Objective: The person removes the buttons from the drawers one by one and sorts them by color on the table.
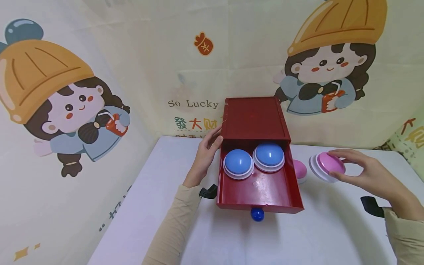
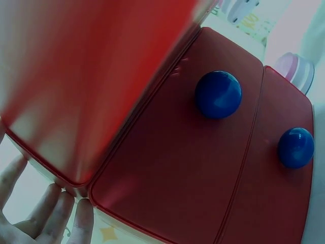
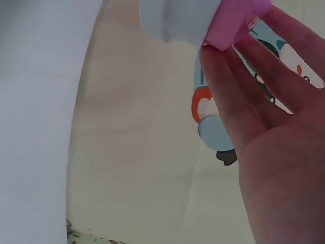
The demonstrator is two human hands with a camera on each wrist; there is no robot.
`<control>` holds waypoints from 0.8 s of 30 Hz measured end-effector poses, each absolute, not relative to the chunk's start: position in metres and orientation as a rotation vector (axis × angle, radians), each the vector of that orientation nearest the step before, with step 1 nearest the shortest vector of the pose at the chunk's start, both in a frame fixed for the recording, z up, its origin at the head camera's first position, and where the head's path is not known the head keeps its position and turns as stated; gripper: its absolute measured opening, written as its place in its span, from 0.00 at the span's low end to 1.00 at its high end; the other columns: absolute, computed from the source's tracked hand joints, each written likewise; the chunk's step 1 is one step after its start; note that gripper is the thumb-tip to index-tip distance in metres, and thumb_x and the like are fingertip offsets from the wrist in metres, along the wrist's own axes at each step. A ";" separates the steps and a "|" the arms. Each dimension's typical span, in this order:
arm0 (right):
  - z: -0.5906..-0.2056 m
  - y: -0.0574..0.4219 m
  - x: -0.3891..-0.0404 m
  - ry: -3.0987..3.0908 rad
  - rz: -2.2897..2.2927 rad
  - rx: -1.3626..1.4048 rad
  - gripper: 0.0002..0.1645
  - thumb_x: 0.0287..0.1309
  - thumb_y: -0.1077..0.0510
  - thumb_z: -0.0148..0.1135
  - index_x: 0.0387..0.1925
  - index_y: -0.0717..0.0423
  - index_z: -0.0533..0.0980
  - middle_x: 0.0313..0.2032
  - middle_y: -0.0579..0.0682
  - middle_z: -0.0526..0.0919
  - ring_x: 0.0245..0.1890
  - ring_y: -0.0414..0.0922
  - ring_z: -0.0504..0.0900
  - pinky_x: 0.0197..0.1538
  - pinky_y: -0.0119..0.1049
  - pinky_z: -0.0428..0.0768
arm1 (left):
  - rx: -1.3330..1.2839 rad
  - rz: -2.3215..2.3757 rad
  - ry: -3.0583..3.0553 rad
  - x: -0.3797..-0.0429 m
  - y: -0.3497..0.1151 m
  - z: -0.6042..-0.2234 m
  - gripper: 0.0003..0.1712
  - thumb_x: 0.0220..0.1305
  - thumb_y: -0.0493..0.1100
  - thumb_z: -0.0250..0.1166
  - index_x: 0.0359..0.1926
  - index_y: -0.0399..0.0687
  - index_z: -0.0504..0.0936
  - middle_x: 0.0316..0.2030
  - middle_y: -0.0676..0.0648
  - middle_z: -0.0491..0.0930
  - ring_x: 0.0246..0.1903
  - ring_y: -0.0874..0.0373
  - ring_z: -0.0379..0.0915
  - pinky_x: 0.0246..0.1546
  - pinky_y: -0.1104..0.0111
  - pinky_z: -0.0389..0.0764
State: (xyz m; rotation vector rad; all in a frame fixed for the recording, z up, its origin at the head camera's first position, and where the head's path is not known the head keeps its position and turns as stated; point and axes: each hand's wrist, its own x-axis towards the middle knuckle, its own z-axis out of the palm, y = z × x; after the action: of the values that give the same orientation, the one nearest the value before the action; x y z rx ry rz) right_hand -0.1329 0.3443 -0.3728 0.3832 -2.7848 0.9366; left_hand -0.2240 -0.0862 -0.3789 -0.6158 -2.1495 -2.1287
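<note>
A red drawer box [image 1: 255, 118] stands on the table with its upper drawer [image 1: 255, 191] pulled out. Two push buttons with blue domes and white bases, a left one [image 1: 238, 162] and a right one [image 1: 269, 154], sit at the back of that drawer. My left hand [image 1: 204, 158] touches the left side of the box, fingers extended along its edge. Off to the right, my right hand [image 1: 364, 171] pinches a pink push button [image 1: 331, 163] by its dome, tilted and above the table. Another pink button [image 1: 299, 169] stands beside the drawer, partly hidden by it.
A blue ball knob [image 1: 257, 214] sticks out from the open drawer's front. Two more blue knobs, an upper one [image 2: 218, 94] and a lower one [image 2: 296, 147], show on drawer fronts below. Printed cloth [image 1: 159, 55] hangs behind the white table [image 1: 185, 154].
</note>
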 end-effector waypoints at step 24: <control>-0.399 0.358 -0.139 -2.735 0.988 0.407 0.35 0.39 0.58 0.75 0.54 0.52 0.74 0.48 0.37 0.73 0.42 0.23 0.68 0.40 0.11 0.63 | -0.594 -2.141 -2.163 -0.210 -0.085 -0.360 0.26 0.67 0.44 0.54 0.66 0.50 0.64 0.59 0.49 0.68 0.58 0.57 0.64 0.56 0.63 0.69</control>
State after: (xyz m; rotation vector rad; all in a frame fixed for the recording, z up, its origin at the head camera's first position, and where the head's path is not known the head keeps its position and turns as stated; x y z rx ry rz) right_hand -0.1391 0.3584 -0.3989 0.4071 -2.7345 0.9880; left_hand -0.2102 -0.0845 -0.3604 -0.5942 -2.1626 -2.1407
